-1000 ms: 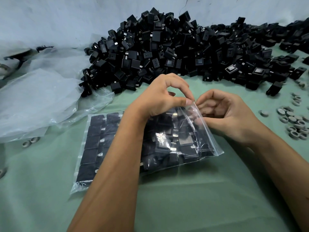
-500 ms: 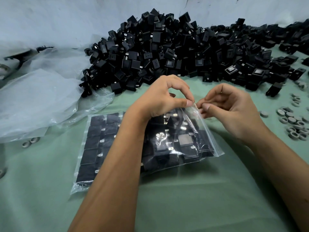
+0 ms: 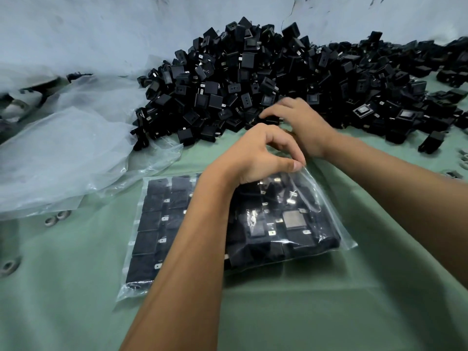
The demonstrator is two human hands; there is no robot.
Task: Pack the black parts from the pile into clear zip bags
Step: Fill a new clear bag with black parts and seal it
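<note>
A large pile of black parts [image 3: 253,72] lies against the wall at the back of the green table. In front of it lies a clear zip bag [image 3: 348,243] filled with black parts, those on its left side in neat rows. My left hand [image 3: 255,155] pinches the bag's upper right corner between thumb and forefinger and holds it raised. My right hand [image 3: 301,122] is stretched past the left hand to the pile's front edge, its fingers reaching out over the black parts there. That hand is slightly blurred.
Crumpled clear plastic bags [image 3: 63,153] lie at the left. Small grey rings [image 3: 54,219] sit below them, with another ring [image 3: 8,266] near the left edge. A loose black part [image 3: 430,143] lies at the right. The green table cover [image 3: 304,312] spreads in front.
My right hand has let go of the bag's corner and moved up and left to the pile's edge. My left hand keeps its pinch on the bag.
</note>
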